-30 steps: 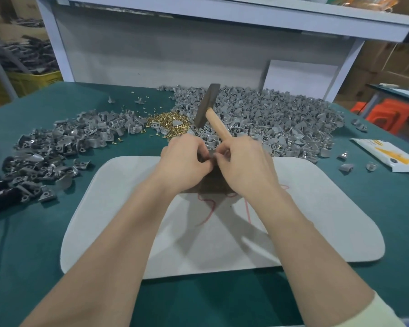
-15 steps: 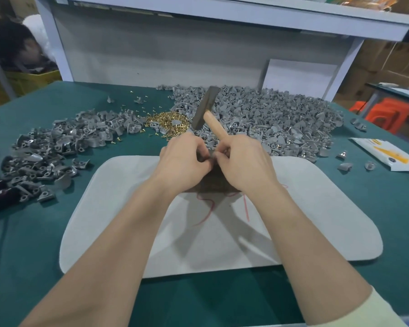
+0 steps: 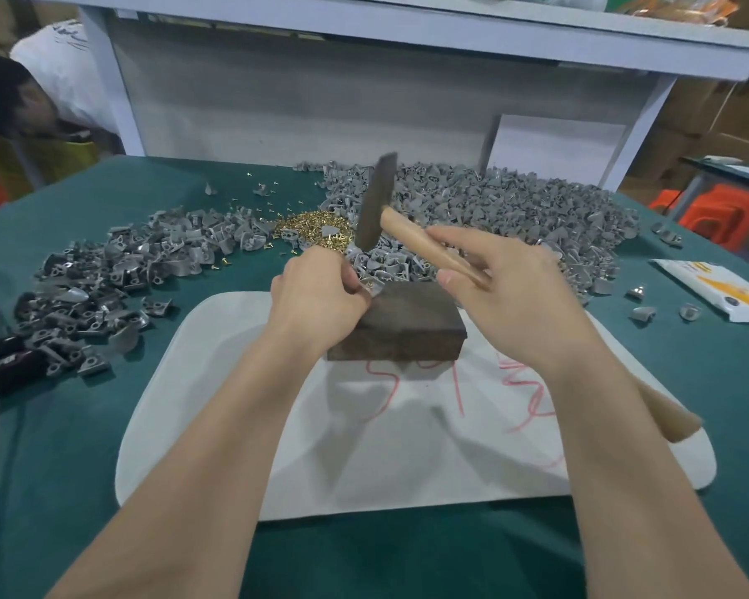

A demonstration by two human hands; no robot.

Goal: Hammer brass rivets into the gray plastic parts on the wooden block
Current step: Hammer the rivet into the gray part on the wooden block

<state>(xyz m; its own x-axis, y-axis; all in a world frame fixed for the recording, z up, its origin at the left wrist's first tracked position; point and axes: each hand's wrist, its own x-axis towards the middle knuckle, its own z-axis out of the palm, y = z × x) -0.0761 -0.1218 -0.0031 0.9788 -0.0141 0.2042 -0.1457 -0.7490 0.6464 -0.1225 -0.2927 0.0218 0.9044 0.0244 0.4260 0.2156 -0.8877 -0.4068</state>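
From the head camera, the right hand (image 3: 511, 296) grips the wooden handle of a hammer (image 3: 377, 201), thumb under the shaft and forefinger stretched along the top; the dark head is raised and tilted above the far left corner of the wooden block (image 3: 407, 322), clear of it, and the butt of the handle shows past the right forearm. The left hand (image 3: 321, 296) rests against that same far left corner of the block with its fingers curled tight together; whether it pinches anything there I cannot tell, since the fingertips hide the spot. The block lies flat on a white mat (image 3: 234, 425) marked with red scribbles (image 3: 524, 382), and the mat sits on a green table cover (image 3: 61, 469). Just beyond the left hand is a small heap of brass rivets (image 3: 312, 227), with a few scattered farther back. Gray plastic parts (image 3: 494, 209) are piled in a broad heap behind the block, and a second spread lies well to the left. A white and yellow packet (image 3: 718, 291) lies at the right edge, a black object (image 3: 5, 361) with a white cord at the left edge, and another person (image 3: 40, 88) bends low beyond the table at top left
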